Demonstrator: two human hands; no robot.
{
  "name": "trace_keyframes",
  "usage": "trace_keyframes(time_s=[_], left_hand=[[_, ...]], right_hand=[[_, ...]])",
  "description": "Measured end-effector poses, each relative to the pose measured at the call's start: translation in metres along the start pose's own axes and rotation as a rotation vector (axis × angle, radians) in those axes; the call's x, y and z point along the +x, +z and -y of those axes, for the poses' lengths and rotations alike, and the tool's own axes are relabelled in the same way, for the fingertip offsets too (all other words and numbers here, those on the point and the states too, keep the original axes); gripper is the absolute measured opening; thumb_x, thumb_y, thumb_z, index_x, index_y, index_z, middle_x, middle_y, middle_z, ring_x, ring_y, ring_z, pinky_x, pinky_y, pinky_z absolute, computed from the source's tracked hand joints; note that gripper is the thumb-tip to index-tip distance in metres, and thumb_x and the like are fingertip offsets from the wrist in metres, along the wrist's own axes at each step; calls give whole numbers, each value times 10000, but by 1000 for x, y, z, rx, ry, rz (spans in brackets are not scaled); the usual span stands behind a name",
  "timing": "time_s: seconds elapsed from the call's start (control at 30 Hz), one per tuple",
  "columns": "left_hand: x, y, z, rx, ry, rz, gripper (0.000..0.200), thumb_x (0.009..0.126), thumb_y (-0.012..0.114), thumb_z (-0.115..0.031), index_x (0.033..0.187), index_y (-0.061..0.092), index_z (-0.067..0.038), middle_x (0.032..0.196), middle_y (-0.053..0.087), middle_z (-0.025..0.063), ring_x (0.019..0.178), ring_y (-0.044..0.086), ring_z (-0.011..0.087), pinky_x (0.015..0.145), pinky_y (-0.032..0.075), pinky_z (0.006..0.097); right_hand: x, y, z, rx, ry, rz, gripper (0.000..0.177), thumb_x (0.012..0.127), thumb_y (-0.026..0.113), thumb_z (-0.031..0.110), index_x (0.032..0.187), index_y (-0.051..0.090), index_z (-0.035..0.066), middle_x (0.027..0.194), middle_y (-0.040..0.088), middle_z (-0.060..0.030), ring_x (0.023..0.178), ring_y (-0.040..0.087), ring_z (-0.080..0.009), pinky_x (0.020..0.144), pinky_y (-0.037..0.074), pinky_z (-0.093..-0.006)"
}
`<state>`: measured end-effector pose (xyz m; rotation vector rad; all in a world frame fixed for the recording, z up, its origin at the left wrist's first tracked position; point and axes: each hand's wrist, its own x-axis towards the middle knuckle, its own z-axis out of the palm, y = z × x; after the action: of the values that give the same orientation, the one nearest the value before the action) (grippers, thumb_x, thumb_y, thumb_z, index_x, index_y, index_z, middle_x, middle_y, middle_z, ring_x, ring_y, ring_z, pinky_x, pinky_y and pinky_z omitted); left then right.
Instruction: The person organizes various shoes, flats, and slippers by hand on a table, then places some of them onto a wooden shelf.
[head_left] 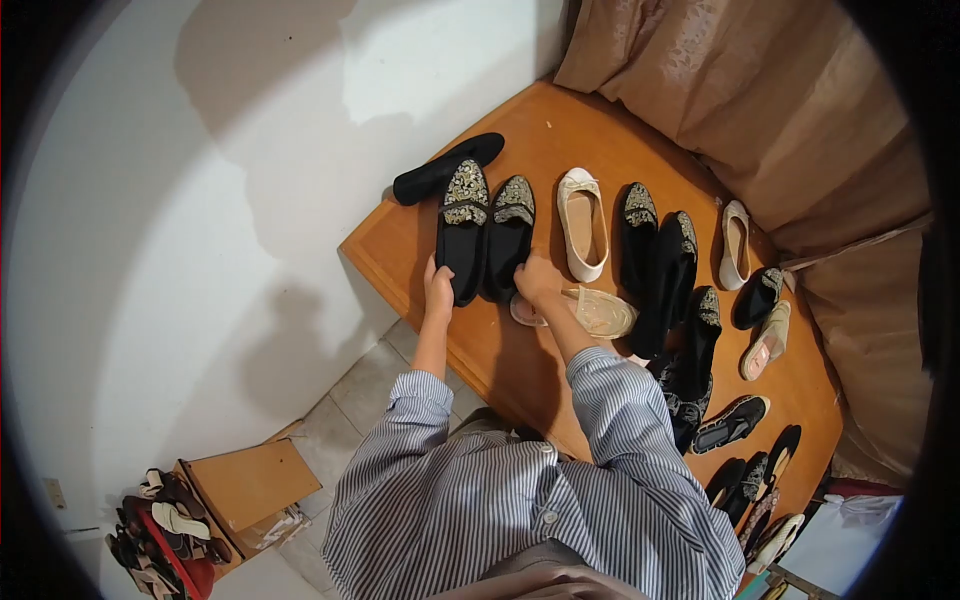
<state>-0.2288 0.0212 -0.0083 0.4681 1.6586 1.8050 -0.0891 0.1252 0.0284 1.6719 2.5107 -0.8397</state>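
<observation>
Two black loafers with gold-patterned toes lie side by side near the table's left end, toes pointing away from me. My left hand (438,284) grips the heel of the left loafer (463,240). At the heel of the right loafer (510,240) is my right hand (538,278), its fingers closed on it. A plain black shoe (450,168) lies slantwise behind the left loafer. Right of the pair is a cream flat (597,262) with a bow. A beige shoe (605,314) lies sideways, partly behind my right wrist.
More patterned black shoes (638,235) and light flats (735,245) spread rightward over the wooden table (540,125). A brown curtain (780,110) hangs behind it. White wall stands at left. On the floor, lower left, a cardboard box (250,480) sits beside piled shoes (165,530).
</observation>
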Motion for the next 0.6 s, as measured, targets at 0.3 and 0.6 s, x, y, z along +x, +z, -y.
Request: trace_keyframes(time_s=[0.3, 0.6], left_hand=[[11, 57, -47, -203, 266, 167, 580, 637, 367, -47, 1212, 394, 32, 1156, 462, 123, 1081, 427, 211, 957, 287, 273], [11, 64, -61, -124, 334, 138, 578, 637, 358, -40, 1209, 389, 37, 1160, 460, 127, 1082, 433, 216, 956, 294, 282]], right_hand=[[-12, -31, -2, 209, -169, -620, 476, 775, 499, 103, 1199, 320, -21, 696, 581, -228, 646, 583, -378, 579, 463, -461], [-22, -50, -7, 322, -175, -750, 436, 773, 479, 68, 1179, 347, -24, 749, 580, -229, 681, 574, -383, 609, 456, -459]])
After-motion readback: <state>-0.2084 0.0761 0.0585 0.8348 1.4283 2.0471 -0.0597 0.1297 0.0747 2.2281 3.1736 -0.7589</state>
